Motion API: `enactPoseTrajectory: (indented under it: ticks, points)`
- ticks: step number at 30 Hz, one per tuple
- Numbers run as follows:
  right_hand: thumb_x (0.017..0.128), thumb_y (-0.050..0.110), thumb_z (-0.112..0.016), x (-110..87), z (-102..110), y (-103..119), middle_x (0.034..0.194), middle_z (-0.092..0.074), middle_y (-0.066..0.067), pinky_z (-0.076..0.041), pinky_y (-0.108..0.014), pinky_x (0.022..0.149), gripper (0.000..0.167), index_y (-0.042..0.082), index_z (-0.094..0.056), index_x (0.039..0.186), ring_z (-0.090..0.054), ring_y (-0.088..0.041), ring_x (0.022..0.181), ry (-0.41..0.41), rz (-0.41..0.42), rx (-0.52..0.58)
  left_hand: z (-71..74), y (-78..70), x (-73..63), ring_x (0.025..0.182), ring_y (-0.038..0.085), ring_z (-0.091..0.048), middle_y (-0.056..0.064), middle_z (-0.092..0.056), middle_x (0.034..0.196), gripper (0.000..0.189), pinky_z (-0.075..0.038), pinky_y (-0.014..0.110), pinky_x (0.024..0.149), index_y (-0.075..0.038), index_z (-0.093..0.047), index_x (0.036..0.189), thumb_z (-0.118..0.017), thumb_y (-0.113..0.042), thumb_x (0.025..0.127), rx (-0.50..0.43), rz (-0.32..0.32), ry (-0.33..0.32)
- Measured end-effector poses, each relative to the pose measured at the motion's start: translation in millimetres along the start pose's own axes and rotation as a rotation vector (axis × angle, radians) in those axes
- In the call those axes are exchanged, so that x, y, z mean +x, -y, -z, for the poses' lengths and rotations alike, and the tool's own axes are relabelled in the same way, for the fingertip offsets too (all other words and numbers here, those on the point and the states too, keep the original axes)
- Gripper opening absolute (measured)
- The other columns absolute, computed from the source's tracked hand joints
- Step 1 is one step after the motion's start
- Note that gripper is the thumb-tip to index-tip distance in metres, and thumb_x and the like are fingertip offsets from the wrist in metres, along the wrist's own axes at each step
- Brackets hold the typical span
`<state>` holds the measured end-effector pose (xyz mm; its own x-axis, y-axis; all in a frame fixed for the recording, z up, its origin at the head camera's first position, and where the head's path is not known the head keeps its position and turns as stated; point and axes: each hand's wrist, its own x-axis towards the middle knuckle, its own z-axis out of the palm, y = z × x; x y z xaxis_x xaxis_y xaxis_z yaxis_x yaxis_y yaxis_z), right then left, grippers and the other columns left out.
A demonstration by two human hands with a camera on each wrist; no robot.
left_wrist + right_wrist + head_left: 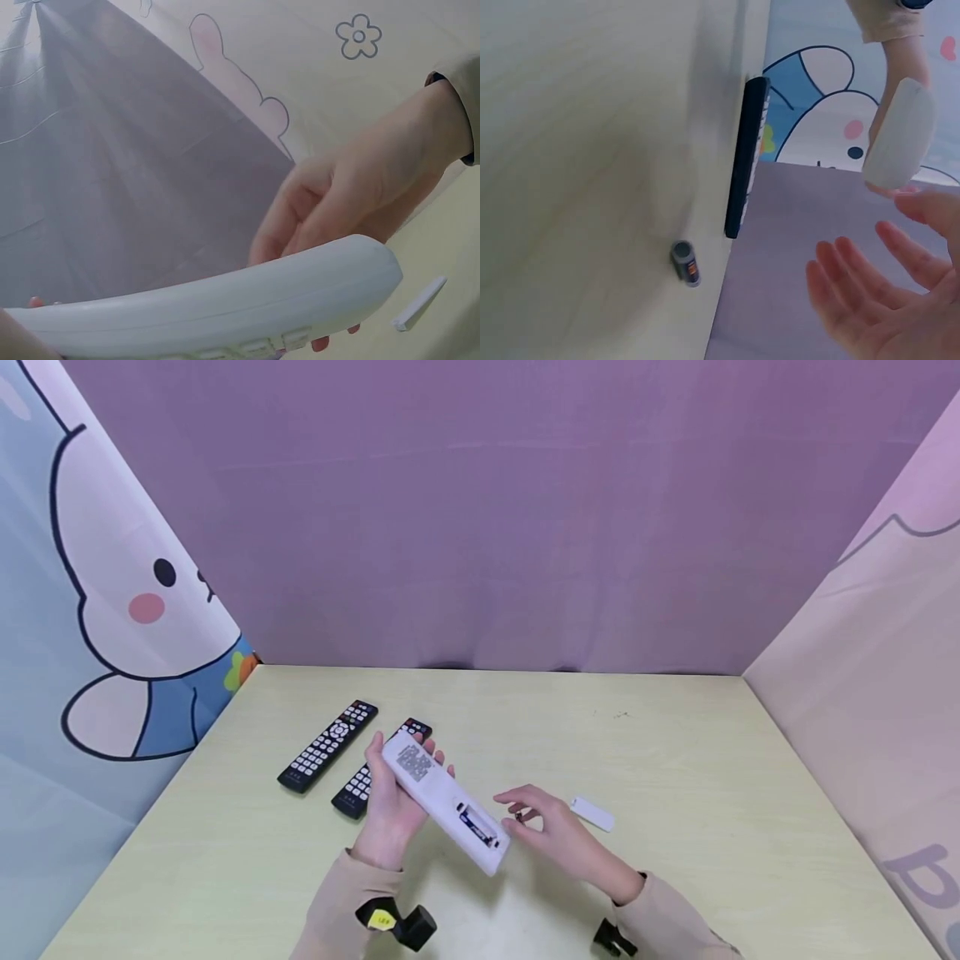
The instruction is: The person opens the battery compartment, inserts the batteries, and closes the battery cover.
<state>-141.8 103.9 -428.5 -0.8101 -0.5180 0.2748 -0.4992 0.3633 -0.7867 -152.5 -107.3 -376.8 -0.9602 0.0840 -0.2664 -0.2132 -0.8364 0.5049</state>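
My left hand point(393, 818) grips a white remote control point(442, 789), tilted with its back up; in the left wrist view its buttons face down. Its battery compartment is uncovered, with a dark battery point(476, 825) in one slot. Beside the compartment end, my right hand point(562, 833) hovers with fingers loosely bent and thumb apart. Nothing shows between those fingers in the right wrist view. Another battery point(685, 262) is on the table there; from the head view a small dark bit shows between the right fingers. The white battery cover point(592, 813) lies right of my right hand.
Two black remotes lie on the table at the left: one remote point(328, 747) farther out, the other remote point(351, 795) partly hidden behind my left hand. A purple curtain point(487, 527) stands along the table's back edge, and printed cloths hang on both sides.
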Motion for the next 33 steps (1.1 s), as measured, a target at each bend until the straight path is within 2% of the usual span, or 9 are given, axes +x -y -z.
enactPoseTrajectory:
  ticks: [5, 11, 15, 20, 29, 33]
  points:
    - [0.08, 0.004, -0.06, 2.8, -2.2, -8.4, 0.105, -0.059, -0.012, -0.049, -0.037, 0.074, 0.03, 0.001, -0.057, 0.11, -0.058, -0.028, 0.088, -0.027, -0.043, -0.073, 0.9, -1.1, -1.0, 0.079, 0.014, -0.046, 0.0, -0.05, 0.087, 0.053, -0.036, 0.034, 0.083, -0.013, -0.041, 0.102, -0.029, -0.062, 0.085, -0.018, 0.003, 0.006]
    - [0.076, 0.002, -0.061, 6.1, -4.5, -13.6, 0.104, -0.058, -0.015, -0.049, -0.033, 0.069, 0.035, 0.0, -0.056, 0.111, -0.057, -0.028, 0.087, -0.017, -0.171, -0.136, 1.7, -1.8, -1.6, 0.079, 0.014, -0.045, 0.0, -0.05, 0.087, 0.055, -0.036, 0.034, 0.083, -0.011, -0.04, 0.104, -0.029, -0.062, 0.085, -0.013, -0.002, 0.016]
    - [0.075, 0.002, -0.062, 8.1, -5.2, -16.4, 0.102, -0.058, -0.016, -0.048, -0.029, 0.065, 0.036, 0.001, -0.056, 0.11, -0.056, -0.029, 0.087, -0.007, -0.228, -0.164, 2.2, -2.2, -1.5, 0.079, 0.014, -0.045, 0.0, -0.049, 0.087, 0.055, -0.036, 0.034, 0.083, -0.011, -0.038, 0.105, -0.029, -0.062, 0.085, -0.01, -0.003, 0.025]
    - [0.074, 0.001, -0.064, 10.5, -6.2, -21.6, 0.1, -0.058, -0.016, -0.048, -0.027, 0.062, 0.037, 0.001, -0.057, 0.109, -0.057, -0.028, 0.085, -0.004, -0.272, -0.182, 2.8, -2.9, -1.9, 0.079, 0.014, -0.045, 0.0, -0.05, 0.086, 0.053, -0.036, 0.034, 0.083, -0.012, -0.039, 0.103, -0.03, -0.061, 0.085, -0.012, -0.007, 0.031]
    - [0.071, 0.003, -0.067, 13.7, -9.1, -31.1, 0.085, -0.059, -0.012, -0.047, -0.027, 0.059, 0.036, -0.001, -0.057, 0.105, -0.057, -0.022, 0.075, 0.016, -0.338, -0.199, 3.4, -2.7, -2.1, 0.078, 0.014, -0.045, 0.0, -0.049, 0.087, 0.053, -0.036, 0.034, 0.083, -0.012, -0.039, 0.103, -0.028, -0.061, 0.086, -0.006, -0.005, 0.03]
    - [0.071, 0.006, -0.068, 13.5, -10.5, -33.8, 0.079, -0.059, -0.008, -0.045, -0.024, 0.055, 0.037, -0.003, -0.056, 0.105, -0.054, -0.016, 0.065, 0.042, -0.37, -0.208, 3.7, -2.5, -1.9, 0.078, 0.014, -0.045, 0.0, -0.05, 0.086, 0.053, -0.036, 0.034, 0.083, -0.012, -0.04, 0.101, -0.028, -0.061, 0.086, -0.008, -0.003, 0.024]
